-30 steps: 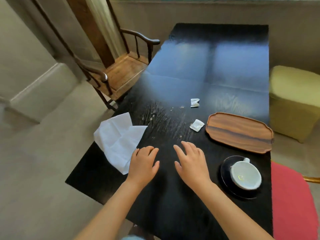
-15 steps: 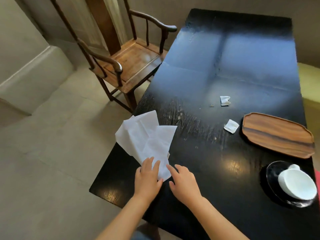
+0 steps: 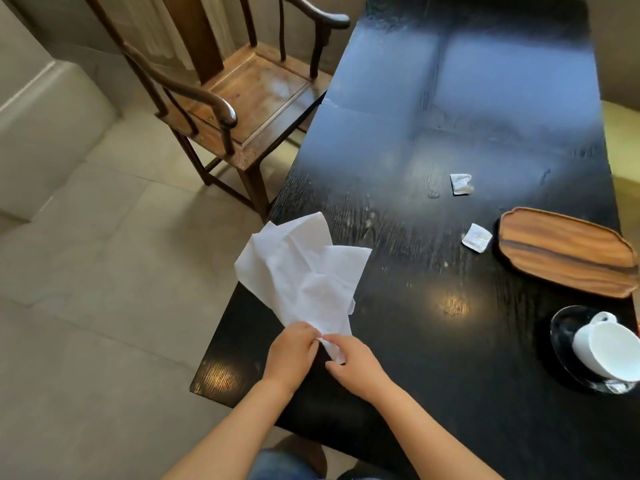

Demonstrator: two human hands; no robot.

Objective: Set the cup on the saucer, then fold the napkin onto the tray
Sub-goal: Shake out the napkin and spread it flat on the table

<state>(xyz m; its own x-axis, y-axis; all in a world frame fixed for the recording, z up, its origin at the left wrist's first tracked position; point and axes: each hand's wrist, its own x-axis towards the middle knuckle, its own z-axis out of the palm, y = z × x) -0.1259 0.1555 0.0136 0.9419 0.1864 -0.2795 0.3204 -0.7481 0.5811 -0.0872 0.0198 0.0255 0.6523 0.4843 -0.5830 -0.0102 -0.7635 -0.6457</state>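
Napkin: white napkin point(image 3: 304, 271), crumpled, lifted at the bench's point(image 3: 398, 341) left edge.
Hands: left hand point(image 3: 292, 351) and right hand point(image 3: 353, 363) both pinch the napkin's near corner.
Cup: white cup point(image 3: 607, 351) on the dark saucer point(image 3: 562, 334), right of the napkin.
Tray: wooden tray point(image 3: 561, 251), beyond the cup.
Scraps: two paper scraps point(image 3: 477, 238), left of the tray.

We take this for a home dining or tea room. We note a long black wooden table point(image 3: 467, 140), an old-style wooden armchair point(image 3: 242, 98) at its left, pale floor tiles point(image 3: 86, 323), plain walls. On the table we see a wooden tray point(image 3: 561, 251) and a cup point(image 3: 609, 351) on a saucer point(image 3: 562, 341).
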